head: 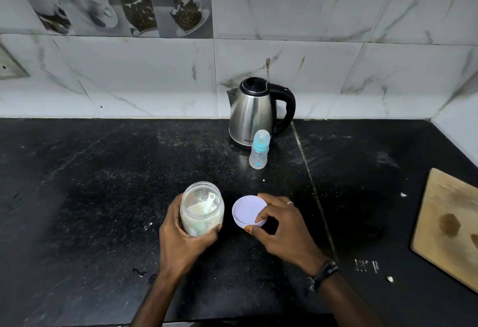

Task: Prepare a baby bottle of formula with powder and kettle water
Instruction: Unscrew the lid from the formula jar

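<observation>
A single head-worn wide-angle camera is supplying the only view. It is looking forward and steeply down from above the near edge of the black tabletop (103,171), facing the tiled wall (336,16) behind it. Both forearms are entering from the bottom edge, placing the hands close beneath the lens in the lower centre. The kettle (252,114) is sitting farther off, against the wall. Wide-angle distortion is bending the wall lines toward the frame edges.
</observation>
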Motion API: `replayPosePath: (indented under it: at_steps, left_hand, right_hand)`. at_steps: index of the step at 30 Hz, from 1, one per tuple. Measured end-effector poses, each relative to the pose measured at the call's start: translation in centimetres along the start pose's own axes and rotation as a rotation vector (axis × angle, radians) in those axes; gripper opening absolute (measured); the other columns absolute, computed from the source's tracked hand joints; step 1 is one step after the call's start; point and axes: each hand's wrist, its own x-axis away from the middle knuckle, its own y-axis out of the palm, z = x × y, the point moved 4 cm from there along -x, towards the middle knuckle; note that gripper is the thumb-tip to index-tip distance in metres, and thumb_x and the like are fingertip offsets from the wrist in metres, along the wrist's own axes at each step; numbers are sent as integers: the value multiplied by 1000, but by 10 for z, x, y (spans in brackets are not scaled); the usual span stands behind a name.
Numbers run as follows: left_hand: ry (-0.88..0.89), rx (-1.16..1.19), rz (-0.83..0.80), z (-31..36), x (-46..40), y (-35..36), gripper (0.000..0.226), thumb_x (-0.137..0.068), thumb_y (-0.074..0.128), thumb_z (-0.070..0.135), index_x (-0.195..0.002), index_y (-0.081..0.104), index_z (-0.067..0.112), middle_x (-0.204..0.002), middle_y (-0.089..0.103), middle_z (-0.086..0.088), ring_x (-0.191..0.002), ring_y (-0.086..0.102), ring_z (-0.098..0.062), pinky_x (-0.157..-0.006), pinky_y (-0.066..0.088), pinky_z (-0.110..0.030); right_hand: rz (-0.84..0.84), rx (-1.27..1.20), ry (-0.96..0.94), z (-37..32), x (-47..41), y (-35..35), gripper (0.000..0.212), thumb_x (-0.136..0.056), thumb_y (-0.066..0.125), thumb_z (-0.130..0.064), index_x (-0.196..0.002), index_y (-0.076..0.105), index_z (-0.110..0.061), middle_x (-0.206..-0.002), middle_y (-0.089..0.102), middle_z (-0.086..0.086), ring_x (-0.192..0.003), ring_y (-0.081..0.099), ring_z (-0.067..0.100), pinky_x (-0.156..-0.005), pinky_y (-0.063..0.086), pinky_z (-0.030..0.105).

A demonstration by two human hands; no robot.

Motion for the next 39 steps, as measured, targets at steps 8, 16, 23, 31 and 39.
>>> replayPosePath:
  at_steps: [8, 16, 23, 31, 39]
  left_hand:
    - [-84, -63, -41, -34, 8, -12, 97, -45, 89, 42, -133, 55, 20, -125, 69, 3, -113, 68, -12, -96, 56, -34]
    - [-119, -79, -75, -55, 7, -17, 99, -47, 89, 43, -135, 53, 19, -127, 65, 12, -112, 64, 1, -93, 51, -13]
    - [-89, -81, -101, -64, 6, -17, 99, -54, 92, 43, -141, 50, 20, -133, 64, 11, -122, 63, -11, -102, 51, -25]
    - [-115, -108, -73, -69, 9, -19, 137, -47, 99, 60, -158, 24, 31, -155, 49, 1, -143, 50, -18, -118, 42, -53]
    - [114, -110, 56, -19, 2, -20, 130, -59, 89, 58, -162, 14, 35, -167, 31, 7, -155, 27, -6, -124, 27, -27]
  right_hand:
    - [-155, 125, 51, 18, 5, 57, 23, -78, 79, -35, -88, 80, -14, -147, 53, 3, -130, 48, 27, -103, 37, 21]
    - [-226, 175, 37, 14, 2, 89, 33, -86, 69, -35, -106, 76, -10, -157, 41, 5, -139, 41, 26, -111, 35, 24]
    - [-253, 194, 47, 19, 7, 102, 30, -87, 70, -29, -109, 71, -8, -158, 38, 8, -140, 40, 29, -113, 34, 26]
    - [-216, 206, 26, 18, 8, 98, 42, -85, 71, -39, -119, 67, -13, -161, 33, 12, -141, 42, 31, -116, 34, 34]
    - [129, 80, -10, 7, 8, 70, 18, -90, 71, -27, -102, 72, -14, -131, 66, 6, -117, 64, 26, -99, 44, 37]
